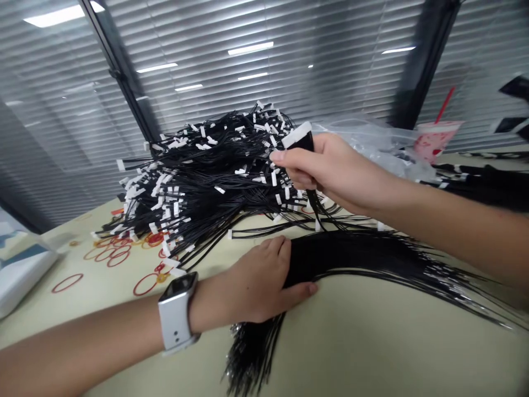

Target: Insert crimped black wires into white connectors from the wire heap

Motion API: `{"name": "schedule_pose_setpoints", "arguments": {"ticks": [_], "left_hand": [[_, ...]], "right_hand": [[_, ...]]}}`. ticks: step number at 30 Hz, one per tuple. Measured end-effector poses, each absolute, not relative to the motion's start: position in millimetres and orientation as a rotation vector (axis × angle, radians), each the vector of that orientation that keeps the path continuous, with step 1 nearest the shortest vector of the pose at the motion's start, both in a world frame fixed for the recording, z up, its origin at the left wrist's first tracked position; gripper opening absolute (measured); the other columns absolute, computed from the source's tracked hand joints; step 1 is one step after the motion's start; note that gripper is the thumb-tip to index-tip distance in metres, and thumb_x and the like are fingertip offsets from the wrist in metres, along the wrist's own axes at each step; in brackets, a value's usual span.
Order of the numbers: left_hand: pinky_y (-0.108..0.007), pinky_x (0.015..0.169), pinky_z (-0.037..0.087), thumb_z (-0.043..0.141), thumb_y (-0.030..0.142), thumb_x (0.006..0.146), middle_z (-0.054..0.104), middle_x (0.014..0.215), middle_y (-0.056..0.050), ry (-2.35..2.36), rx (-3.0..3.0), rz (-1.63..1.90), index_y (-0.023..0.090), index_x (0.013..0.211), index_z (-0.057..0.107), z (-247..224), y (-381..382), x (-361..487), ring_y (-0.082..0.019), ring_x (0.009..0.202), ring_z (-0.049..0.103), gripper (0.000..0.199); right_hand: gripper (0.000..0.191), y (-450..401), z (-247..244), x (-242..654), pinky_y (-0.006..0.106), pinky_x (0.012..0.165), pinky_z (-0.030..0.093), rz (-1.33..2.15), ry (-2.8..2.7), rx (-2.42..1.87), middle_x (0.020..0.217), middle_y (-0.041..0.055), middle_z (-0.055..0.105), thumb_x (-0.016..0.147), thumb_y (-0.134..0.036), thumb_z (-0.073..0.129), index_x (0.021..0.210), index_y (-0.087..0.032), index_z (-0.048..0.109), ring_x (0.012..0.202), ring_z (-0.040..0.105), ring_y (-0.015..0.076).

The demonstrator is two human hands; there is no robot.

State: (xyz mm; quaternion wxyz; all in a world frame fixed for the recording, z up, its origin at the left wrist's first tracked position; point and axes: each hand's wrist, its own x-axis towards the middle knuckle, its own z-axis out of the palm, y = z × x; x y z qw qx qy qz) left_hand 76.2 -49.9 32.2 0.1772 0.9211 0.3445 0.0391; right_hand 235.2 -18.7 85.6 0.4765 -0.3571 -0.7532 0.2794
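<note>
My left hand (266,278), with a white watch on its wrist, lies over a thick bundle of black wires (351,253) on the table and wraps round it, thumb on the near side. Metallic tips show at both ends of that bundle. Above it, my right hand (318,168) is closed on a black cable with a white connector (298,135) sticking up past the thumb; its wires hang down toward the bundle. Behind my hands rises a large heap of black cables (215,182) with many white connectors.
Red and yellow rubber bands (118,251) lie on the pale table (372,336) at the left. A white and blue box (25,264) stands at the left edge. Clear plastic bags (372,140) and a pink cup with a red straw (437,140) are behind my right arm.
</note>
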Motion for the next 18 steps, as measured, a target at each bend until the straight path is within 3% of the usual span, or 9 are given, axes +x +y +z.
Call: {"name": "schedule_pose_setpoints", "arguments": {"ticks": [4,7,13,18], "left_hand": [[-0.048,0.088,0.033,0.04,0.063,0.073,0.046,0.119,-0.026,1.007,2.61,0.206,0.002,0.118,0.045,29.9,-43.5,89.4,-0.042,0.109,0.042,0.076],[-0.044,0.092,0.034,0.034,0.055,0.081,0.045,0.121,-0.026,0.832,2.696,0.303,0.001,0.117,0.047,22.0,-36.6,93.5,-0.039,0.113,0.042,0.066],[-0.038,0.104,0.028,0.024,0.043,0.089,0.033,0.135,-0.022,0.765,2.805,0.13,-0.001,0.13,0.031,16.8,-26.9,86.8,-0.028,0.127,0.03,0.06],[-0.034,0.106,0.026,0.017,0.036,0.091,0.033,0.137,-0.018,0.734,2.894,0.102,0.0,0.133,0.028,17.2,-25.9,86.3,-0.023,0.128,0.029,0.056]], "right_hand": [[0.036,-20.1,84.9,233.3,0.024,0.047,0.025,0.674,-1.827,-0.917,0.052,-0.0037,0.033,0.08,-0.042,0.05,0.061,-0.019,0.031,0.047,0.03,0.006],[0.033,-22.2,85.2,232.4,0.023,0.046,0.025,0.686,-1.801,-0.93,0.053,-0.0042,0.034,0.079,-0.042,0.052,0.064,-0.018,0.035,0.048,0.032,0.0059],[0.034,-15.1,98.0,239.7,0.022,0.045,0.023,0.645,-1.719,-0.775,0.051,-0.0065,0.027,0.083,-0.033,0.047,0.059,-0.018,0.029,0.045,0.025,0.0034],[0.022,-5.0,155.8,274.5,0.022,0.047,0.024,0.531,-1.63,-0.633,0.053,-0.009,0.027,0.083,-0.032,0.045,0.068,-0.02,0.035,0.046,0.027,0.0028]]}}
